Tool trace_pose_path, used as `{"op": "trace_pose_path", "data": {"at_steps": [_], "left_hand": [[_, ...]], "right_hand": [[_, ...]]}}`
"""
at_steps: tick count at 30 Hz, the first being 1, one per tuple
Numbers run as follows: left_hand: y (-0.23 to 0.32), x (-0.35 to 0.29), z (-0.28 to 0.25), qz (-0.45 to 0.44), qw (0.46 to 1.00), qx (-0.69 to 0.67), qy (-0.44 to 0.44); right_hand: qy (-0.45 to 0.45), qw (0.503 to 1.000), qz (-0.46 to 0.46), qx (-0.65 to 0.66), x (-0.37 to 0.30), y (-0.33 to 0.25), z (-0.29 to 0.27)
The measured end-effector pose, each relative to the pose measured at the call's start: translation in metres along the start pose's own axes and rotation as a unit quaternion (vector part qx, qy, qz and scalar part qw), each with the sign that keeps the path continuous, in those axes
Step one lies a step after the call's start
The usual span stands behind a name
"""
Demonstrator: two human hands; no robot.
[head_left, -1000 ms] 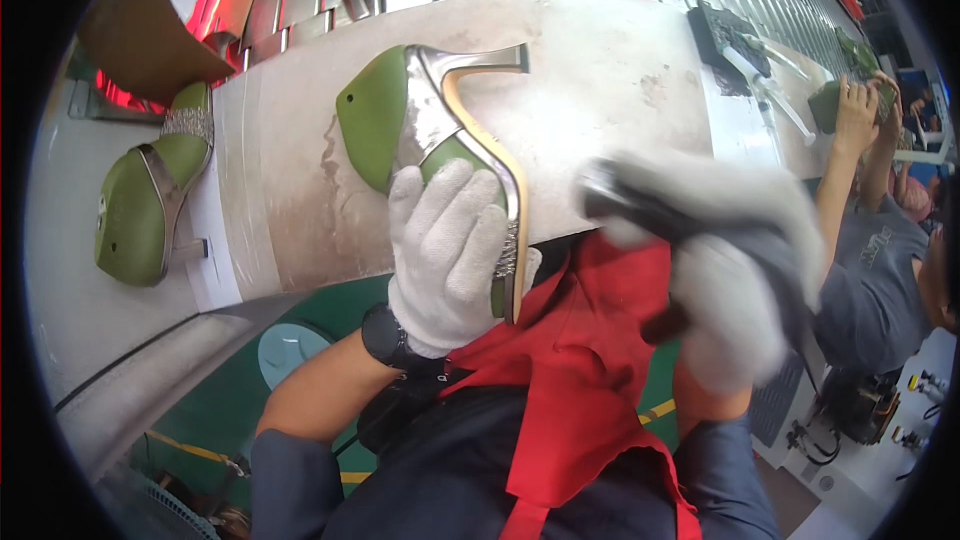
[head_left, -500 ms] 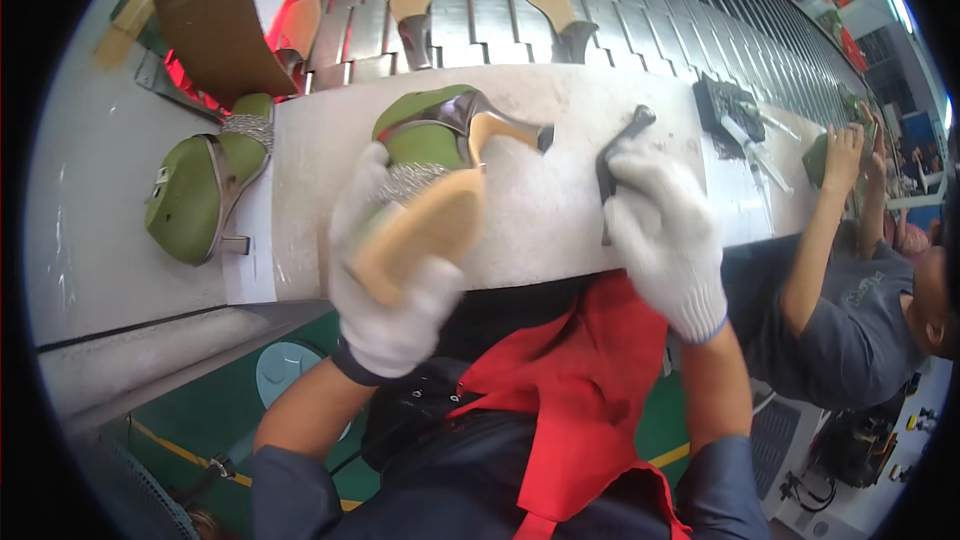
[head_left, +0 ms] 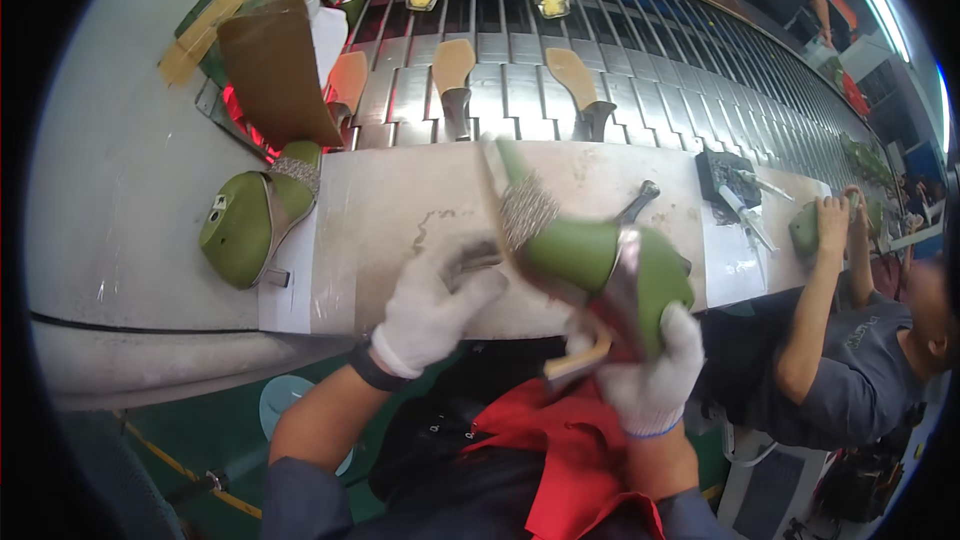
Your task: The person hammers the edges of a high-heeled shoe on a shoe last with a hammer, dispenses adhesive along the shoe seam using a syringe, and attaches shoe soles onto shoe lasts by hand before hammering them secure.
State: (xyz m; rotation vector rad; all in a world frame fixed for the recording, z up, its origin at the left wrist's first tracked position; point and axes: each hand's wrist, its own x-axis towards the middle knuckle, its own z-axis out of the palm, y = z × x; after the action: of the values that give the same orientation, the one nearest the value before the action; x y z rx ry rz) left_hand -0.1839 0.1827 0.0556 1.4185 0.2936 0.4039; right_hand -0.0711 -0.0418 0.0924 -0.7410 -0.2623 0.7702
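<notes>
My gloved right hand (head_left: pixel 655 370) grips a green shoe last (head_left: pixel 580 255) wearing a high-heeled sandal, low over the front of the bench. The toe end points up, crossed by a silvery chain strap (head_left: pixel 530 210). A metallic strap wraps the rear, and the heel (head_left: pixel 578 360) sticks out down and left, beside my fingers. Left of the sole, my gloved left hand (head_left: pixel 435 305) has thumb and fingers apart. Its fingertips look dark and blurred, with no held thing visible. Behind the last lies a dark hammer-like tool (head_left: pixel 640 200), partly hidden.
Another green last with a sandal (head_left: pixel 245 225) rests at the left of the bench (head_left: pixel 370 210). Soles with heels (head_left: pixel 455 80) stand on the slatted conveyor (head_left: pixel 510 120) behind a brown board (head_left: pixel 275 70). A black box (head_left: pixel 725 175) and syringe-like tools (head_left: pixel 745 220) lie right, near a co-worker (head_left: pixel 835 360).
The last with its sandal has passed from my left hand to my right and been turned toe up. My right hand has come away from the hammer-like tool. The view has shifted.
</notes>
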Motion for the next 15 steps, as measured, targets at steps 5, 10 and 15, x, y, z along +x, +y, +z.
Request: {"op": "trace_pose_path", "data": {"at_steps": [5, 10, 15], "left_hand": [[-0.020, -0.005, 0.018, 0.324, 0.825, 0.459, -0.056], [-0.020, -0.003, 0.024, 0.323, 0.816, 0.474, -0.070], [-0.019, -0.001, 0.023, 0.316, 0.819, 0.472, -0.074]], "right_hand": [[0.083, 0.961, -0.217, -0.148, 0.135, -0.065, -0.021], [0.280, 0.824, -0.278, -0.406, 0.260, -0.099, -0.051], [0.345, 0.658, -0.168, -0.648, 0.272, -0.090, -0.092]]}}
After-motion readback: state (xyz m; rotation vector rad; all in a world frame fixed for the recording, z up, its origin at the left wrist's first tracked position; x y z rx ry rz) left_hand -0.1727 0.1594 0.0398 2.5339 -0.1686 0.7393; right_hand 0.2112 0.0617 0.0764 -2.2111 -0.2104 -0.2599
